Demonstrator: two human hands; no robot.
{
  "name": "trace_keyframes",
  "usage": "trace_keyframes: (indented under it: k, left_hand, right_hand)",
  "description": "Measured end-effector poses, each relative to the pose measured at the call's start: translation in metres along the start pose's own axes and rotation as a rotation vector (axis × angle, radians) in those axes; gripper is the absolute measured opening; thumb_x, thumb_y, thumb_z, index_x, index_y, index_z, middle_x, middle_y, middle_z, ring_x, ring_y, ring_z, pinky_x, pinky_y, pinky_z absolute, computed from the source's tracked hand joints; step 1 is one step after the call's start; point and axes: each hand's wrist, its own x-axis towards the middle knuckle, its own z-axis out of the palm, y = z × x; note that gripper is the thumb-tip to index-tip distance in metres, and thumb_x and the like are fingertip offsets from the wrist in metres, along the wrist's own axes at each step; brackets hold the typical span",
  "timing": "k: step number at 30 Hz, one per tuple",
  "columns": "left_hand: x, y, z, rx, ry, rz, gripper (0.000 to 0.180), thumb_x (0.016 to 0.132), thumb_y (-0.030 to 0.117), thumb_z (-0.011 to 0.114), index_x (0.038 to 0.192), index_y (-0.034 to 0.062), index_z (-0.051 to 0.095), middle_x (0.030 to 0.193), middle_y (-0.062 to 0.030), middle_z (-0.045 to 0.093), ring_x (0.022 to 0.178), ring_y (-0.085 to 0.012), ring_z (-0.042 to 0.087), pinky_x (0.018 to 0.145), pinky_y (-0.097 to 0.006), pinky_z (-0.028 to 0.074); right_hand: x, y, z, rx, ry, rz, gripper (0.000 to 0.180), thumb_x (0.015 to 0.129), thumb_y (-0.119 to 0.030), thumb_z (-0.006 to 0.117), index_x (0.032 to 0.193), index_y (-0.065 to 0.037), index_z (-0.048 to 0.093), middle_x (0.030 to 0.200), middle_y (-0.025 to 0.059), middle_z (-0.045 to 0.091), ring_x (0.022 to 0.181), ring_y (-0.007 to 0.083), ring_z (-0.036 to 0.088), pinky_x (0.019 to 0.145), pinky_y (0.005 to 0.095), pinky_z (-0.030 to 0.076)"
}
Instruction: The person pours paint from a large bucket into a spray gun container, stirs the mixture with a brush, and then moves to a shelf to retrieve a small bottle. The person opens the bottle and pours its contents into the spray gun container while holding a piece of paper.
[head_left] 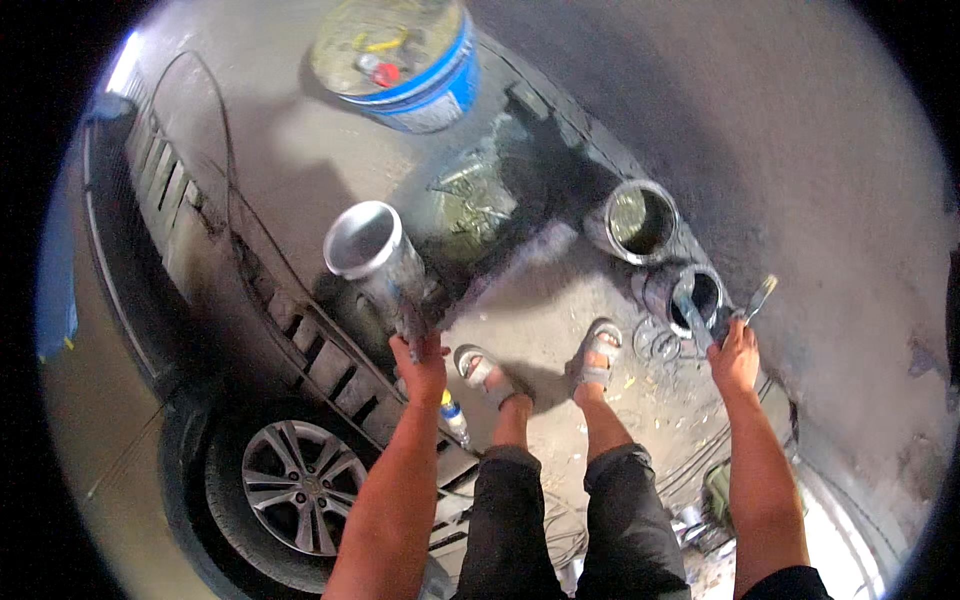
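My left hand (421, 362) grips the handle of a paint spray gun whose shiny metal cup (368, 247) stands open at the top. My right hand (735, 352) holds a flat stirring stick (692, 317) that dips into a small open tin (696, 292), and a thin tool (759, 297) also sticks up from that hand. A second open tin (640, 220) sits just beyond it on the ground. My sandalled feet (540, 370) stand on the dusty concrete between the two hands.
A grey car (200, 290) with a taped side and an alloy wheel (300, 485) fills the left. A big blue-banded bucket (400, 60) with litter stands at the top. Crumpled plastic (470, 200) lies in a dark patch; hoses (700, 470) trail at lower right.
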Motion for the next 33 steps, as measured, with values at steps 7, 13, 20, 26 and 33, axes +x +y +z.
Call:
trace_keyframes:
  k: [7, 13, 20, 26, 33]
  left_hand:
    - [-0.028, 0.015, -0.057, -0.229, -0.015, -0.010, 0.026, 0.084, 0.022, 0.068, 0.089, -0.0006, 0.057, 0.080, -0.0051, 0.060, 0.072, -0.0151, 0.062, 0.066, -0.031, 0.049]
    - [-0.039, 0.047, -0.091, -0.273, -0.006, -0.009, 0.024, 0.084, 0.020, 0.067, 0.096, 0.0024, 0.055, 0.081, -0.0048, 0.063, 0.073, -0.0130, 0.059, 0.072, -0.028, 0.047]
    - [-0.035, 0.077, -0.091, -0.366, 0.143, -0.033, 0.011, 0.086, 0.013, 0.063, 0.090, 0.0053, 0.056, 0.081, -0.0005, 0.057, 0.073, -0.0101, 0.053, 0.068, -0.028, 0.044]
    - [-0.037, 0.107, -0.091, -0.489, 0.285, -0.077, 0.008, 0.085, 0.012, 0.063, 0.084, 0.0061, 0.057, 0.073, 0.0007, 0.056, 0.065, -0.0078, 0.052, 0.060, -0.026, 0.043]
    - [-0.030, 0.131, -0.096, -0.605, 0.302, -0.208, 0.009, 0.086, 0.013, 0.061, 0.090, 0.0050, 0.061, 0.074, -0.0020, 0.058, 0.061, -0.0094, 0.053, 0.056, -0.026, 0.046]
  right_hand:
    - [0.054, -0.125, -0.085, 0.488, 0.276, 0.007, 0.043, 0.070, -0.012, 0.064, 0.110, -0.004, 0.051, 0.095, 0.0187, 0.059, 0.090, 0.0357, 0.057, 0.080, 0.0418, 0.046]
    - [0.159, -0.310, -0.118, 1.238, 0.125, -0.068, 0.040, 0.077, -0.013, 0.065, 0.111, 0.000, 0.049, 0.079, 0.0031, 0.051, 0.075, 0.0128, 0.049, 0.073, 0.0275, 0.043]
    - [0.265, -0.455, -0.098, 1.393, 0.060, -0.068, 0.040, 0.075, -0.013, 0.062, 0.111, 0.000, 0.049, 0.083, 0.0028, 0.050, 0.075, 0.0124, 0.049, 0.071, 0.0273, 0.043]
    - [0.291, -0.471, -0.079, 1.454, -0.096, -0.159, 0.055, 0.081, -0.022, 0.067, 0.124, 0.001, 0.043, 0.088, 0.0037, 0.052, 0.076, 0.0119, 0.049, 0.068, 0.0264, 0.043]
    - [0.259, -0.404, -0.087, 1.302, -0.097, -0.315, 0.052, 0.092, -0.027, 0.054, 0.132, 0.001, 0.035, 0.102, 0.0109, 0.058, 0.081, 0.0141, 0.056, 0.073, 0.0258, 0.046]
